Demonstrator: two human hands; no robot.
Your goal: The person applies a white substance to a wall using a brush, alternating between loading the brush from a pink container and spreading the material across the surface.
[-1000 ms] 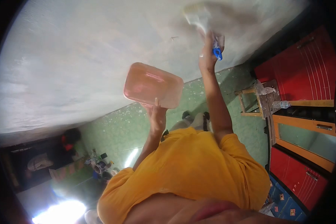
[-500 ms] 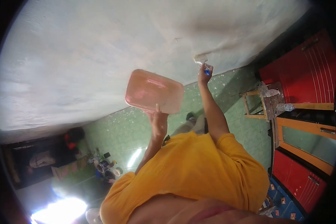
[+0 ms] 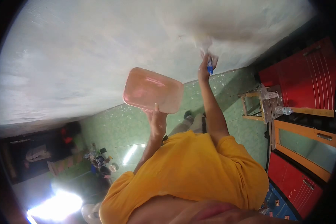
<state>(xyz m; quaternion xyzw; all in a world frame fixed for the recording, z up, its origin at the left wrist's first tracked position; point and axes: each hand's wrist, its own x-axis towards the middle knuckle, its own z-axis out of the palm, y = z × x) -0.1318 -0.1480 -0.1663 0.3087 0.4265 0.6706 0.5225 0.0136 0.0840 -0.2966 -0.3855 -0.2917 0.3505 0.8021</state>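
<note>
Paintbrush (image 3: 204, 45) sits in my right hand (image 3: 204, 67), my fingers closed around its grip, with the blue handle end (image 3: 210, 70) poking out below. Its pale head is blurred over the white wall (image 3: 89, 56), so I cannot tell whether the bristles touch the surface. Just above it, a dark patch (image 3: 227, 28) spreads over the wall; whether it is shadow or stain I cannot say.

My left hand (image 3: 157, 121) holds the pinkish-orange plastic container (image 3: 153, 89) at its lower edge, tilted, with 1 digit pressed on the near face and the other fingers mostly hidden behind. The container is left of the brush and apart from it, in front of the wall.

Below the wall, the green tiled floor (image 3: 123, 130) is flecked with white spots. On my right, a wooden stool (image 3: 267, 112) bears a clear plastic bag (image 3: 266, 93) and a clear bottle (image 3: 283, 110), near a cabinet (image 3: 293, 183) with 2 red doors in view. On my left, a cluster of small items (image 3: 99, 160) sits on the floor.
</note>
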